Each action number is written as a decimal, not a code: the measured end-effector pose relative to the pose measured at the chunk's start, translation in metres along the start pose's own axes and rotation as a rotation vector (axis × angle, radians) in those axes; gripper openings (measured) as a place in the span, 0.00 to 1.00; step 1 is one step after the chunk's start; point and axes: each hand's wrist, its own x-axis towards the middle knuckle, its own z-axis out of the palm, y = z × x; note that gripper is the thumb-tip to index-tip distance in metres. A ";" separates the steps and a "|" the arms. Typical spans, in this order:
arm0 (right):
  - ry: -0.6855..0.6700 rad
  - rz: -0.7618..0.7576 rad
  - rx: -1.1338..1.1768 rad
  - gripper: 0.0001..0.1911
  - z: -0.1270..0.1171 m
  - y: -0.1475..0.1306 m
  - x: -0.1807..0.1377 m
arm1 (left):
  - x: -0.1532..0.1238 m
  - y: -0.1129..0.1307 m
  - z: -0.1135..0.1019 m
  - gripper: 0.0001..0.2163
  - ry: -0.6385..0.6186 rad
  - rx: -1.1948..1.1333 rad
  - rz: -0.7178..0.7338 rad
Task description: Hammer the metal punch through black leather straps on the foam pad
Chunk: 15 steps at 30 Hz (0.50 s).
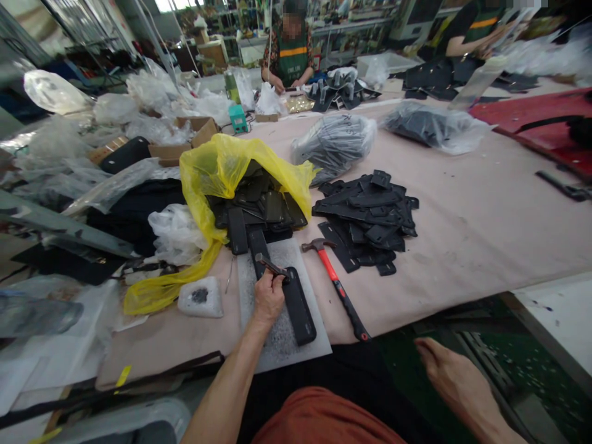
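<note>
My left hand [268, 299] is closed around a dark metal punch [274, 267], held over the upper end of a black strap piece [301, 308]. That piece lies on a speckled white board [252, 345] at the table's front edge. Another black piece [257, 242] overlaps the board's far end. Just right of the board lies a claw hammer [340, 290] with a red and black handle, untouched. My right hand [437, 361] hangs beyond the table edge at lower right, its fingers curled together with nothing visible in them.
A yellow plastic bag [203, 169] spills black pieces [263, 203]; a loose pile of black pieces [370, 213] is to its right. Filled clear bags [335, 145] stand behind. A white block [201, 297] and a thin metal pick [230, 274] lie left. Two people work across the table.
</note>
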 end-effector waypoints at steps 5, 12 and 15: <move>-0.089 -0.266 0.167 0.21 0.036 -0.129 0.011 | -0.003 0.003 -0.001 0.10 0.023 -0.032 0.045; -0.144 -0.483 -0.052 0.46 0.101 -0.220 -0.002 | -0.011 -0.004 -0.012 0.13 0.142 -0.023 0.011; -0.129 -0.424 -0.047 0.39 0.111 -0.212 0.000 | -0.013 -0.014 -0.019 0.14 0.159 -0.031 -0.046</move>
